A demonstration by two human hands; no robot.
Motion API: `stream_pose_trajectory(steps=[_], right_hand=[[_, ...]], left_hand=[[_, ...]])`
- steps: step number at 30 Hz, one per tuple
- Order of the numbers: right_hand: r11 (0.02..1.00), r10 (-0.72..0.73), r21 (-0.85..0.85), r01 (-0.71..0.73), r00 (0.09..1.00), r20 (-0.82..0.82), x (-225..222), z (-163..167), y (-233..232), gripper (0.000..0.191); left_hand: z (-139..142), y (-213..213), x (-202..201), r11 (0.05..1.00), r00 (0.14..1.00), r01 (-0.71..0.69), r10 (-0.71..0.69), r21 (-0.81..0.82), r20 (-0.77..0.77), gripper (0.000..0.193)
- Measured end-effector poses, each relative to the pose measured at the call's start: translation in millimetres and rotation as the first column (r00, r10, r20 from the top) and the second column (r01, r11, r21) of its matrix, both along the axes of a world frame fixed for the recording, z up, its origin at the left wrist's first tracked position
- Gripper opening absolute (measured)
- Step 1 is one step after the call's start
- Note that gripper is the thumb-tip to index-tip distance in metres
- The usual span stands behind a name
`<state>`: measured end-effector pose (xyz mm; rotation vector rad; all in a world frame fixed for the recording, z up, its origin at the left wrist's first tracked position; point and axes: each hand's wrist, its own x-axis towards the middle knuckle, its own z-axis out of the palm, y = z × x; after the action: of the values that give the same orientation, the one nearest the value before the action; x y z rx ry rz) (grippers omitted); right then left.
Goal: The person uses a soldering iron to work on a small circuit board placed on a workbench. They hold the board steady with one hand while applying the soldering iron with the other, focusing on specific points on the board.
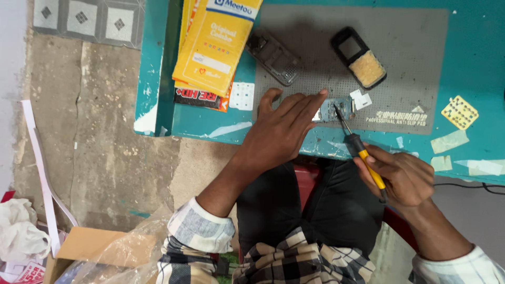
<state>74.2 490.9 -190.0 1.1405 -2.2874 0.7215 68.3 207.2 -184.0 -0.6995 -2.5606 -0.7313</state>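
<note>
My left hand (pixel 281 129) lies flat on the grey anti-slip mat (pixel 400 42), its fingertips pressing down a small circuit board (pixel 336 109) at the mat's near edge. My right hand (pixel 402 176) grips a screwdriver (pixel 357 146) with a black and yellow handle. The screwdriver's thin tip touches the circuit board. A small white part (pixel 361 99) lies just right of the board.
On the teal table (pixel 473 63) lie an open phone body (pixel 273 55), a black phone frame with a yellow keypad piece (pixel 359 57), yellow packets (pixel 215 44), a white keypad (pixel 242 96) and tape scraps (pixel 460 112). A cardboard box (pixel 94 247) and plastic bags sit on the floor.
</note>
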Motion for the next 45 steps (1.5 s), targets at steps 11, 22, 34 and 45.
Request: stream_pose_trajectory(steps=[11, 22, 34, 45], right_hand=[[1.0, -0.008, 0.013, 0.008, 1.0, 0.006, -0.3, -0.7, 2.1, 0.03], [1.0, -0.006, 0.003, 0.006, 1.0, 0.029, -2.3, -2.7, 4.9, 0.03], [1.0, -0.004, 0.003, 0.004, 1.0, 0.027, -0.5, -0.1, 4.0, 0.031], [1.0, 0.015, 0.005, -0.015, 0.999, 0.032, -0.2, 1.7, 2.9, 0.032]], left_hand=[[1.2, 0.6, -0.7, 1.0, 1.0, -0.01, 0.01, -0.006, 0.002, 0.058], [1.9, 1.8, -2.7, 1.0, 1.0, -0.001, 0.001, 0.01, 0.015, 0.058], [3.0, 0.9, -2.0, 1.0, 1.0, 0.004, -0.004, 0.006, 0.02, 0.059], [1.9, 0.8, -1.5, 1.0, 1.0, 0.001, -0.001, 0.009, 0.026, 0.058]])
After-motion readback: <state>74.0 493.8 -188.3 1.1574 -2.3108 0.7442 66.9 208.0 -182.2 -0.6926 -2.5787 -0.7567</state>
